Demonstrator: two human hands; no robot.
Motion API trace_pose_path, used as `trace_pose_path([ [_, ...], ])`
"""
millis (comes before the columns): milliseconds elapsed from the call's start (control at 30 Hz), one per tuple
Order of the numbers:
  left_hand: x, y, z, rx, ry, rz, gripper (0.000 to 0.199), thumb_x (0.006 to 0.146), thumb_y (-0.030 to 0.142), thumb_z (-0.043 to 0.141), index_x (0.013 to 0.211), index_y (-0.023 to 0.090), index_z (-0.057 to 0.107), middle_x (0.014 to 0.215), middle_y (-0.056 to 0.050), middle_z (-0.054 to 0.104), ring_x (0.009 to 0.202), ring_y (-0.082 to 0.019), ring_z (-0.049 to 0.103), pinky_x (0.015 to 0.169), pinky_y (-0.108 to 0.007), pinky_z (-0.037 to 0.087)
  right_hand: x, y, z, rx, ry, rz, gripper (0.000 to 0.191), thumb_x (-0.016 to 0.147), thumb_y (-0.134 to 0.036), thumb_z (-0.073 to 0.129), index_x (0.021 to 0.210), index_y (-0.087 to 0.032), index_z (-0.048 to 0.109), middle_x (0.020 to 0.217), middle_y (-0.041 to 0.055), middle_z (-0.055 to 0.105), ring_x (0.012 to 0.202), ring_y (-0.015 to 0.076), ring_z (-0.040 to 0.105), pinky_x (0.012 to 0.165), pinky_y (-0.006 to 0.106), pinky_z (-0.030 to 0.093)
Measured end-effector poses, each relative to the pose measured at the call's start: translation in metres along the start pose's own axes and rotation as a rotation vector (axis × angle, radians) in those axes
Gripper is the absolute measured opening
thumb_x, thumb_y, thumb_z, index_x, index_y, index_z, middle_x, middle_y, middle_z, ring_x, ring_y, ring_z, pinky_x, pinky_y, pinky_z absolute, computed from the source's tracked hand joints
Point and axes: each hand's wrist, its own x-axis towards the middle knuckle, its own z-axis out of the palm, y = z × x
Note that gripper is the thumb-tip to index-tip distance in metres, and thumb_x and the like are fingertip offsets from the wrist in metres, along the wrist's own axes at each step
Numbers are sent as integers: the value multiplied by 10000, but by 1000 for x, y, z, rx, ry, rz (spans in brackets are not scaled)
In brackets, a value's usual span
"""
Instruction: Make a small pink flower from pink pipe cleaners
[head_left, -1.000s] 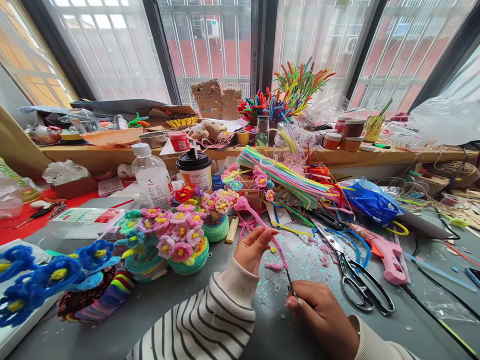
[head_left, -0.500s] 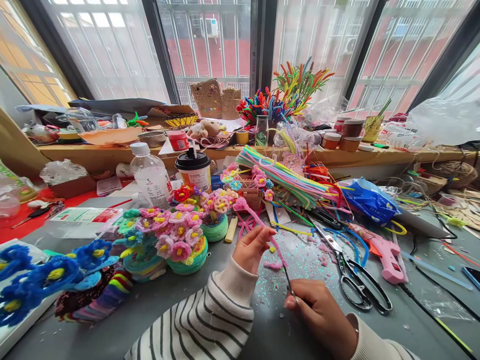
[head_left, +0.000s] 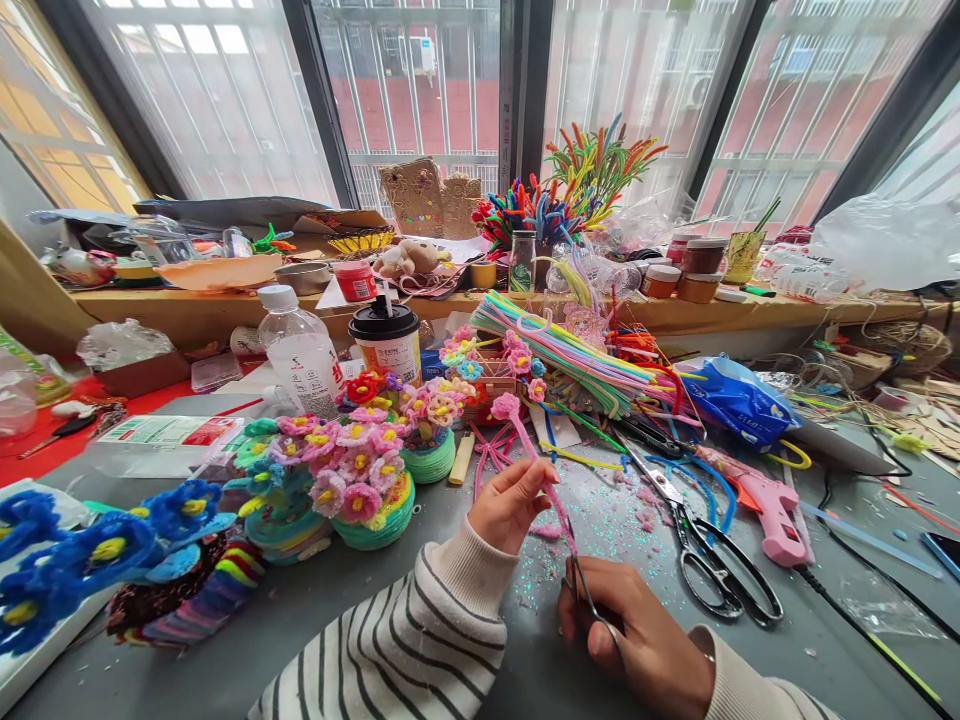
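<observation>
My left hand (head_left: 506,505) is closed in a pinch on a fuzzy pink pipe cleaner (head_left: 522,430). A curled knob tops the strand, and its lower end slants down toward my other hand. My right hand (head_left: 637,630) grips small scissors (head_left: 576,578), their handles partly hidden by the fingers. The slightly parted blades are at the strand's lower end. Pink fuzz and glitter (head_left: 525,590) lie scattered beneath. Left of my hands stand pots of pipe-cleaner flowers, among them a pink bunch (head_left: 360,460).
Large black-handled scissors (head_left: 720,565) and a pink glue gun (head_left: 776,515) lie to the right. A bundle of pastel pipe cleaners (head_left: 562,350) rests behind. A plastic bottle (head_left: 300,350) and a lidded cup (head_left: 386,345) stand at back left. Blue flowers (head_left: 112,550) occupy the near left.
The scissors have moved up along the strand and their blades have parted. My right hand has shifted slightly left. The strand's knobbed top has swung right.
</observation>
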Motion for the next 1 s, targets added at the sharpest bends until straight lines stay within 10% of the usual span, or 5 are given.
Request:
trace_pose_path([
  [1000, 2, -3, 1, -19, 139, 51, 212, 414, 306, 723, 534, 153, 639, 597, 22, 550, 550, -52, 456, 548, -181, 352, 1, 1, -1, -281, 168, 25, 519, 779, -526, 249, 401, -174, 294, 425, -26, 339, 405, 82, 363, 413, 207, 254],
])
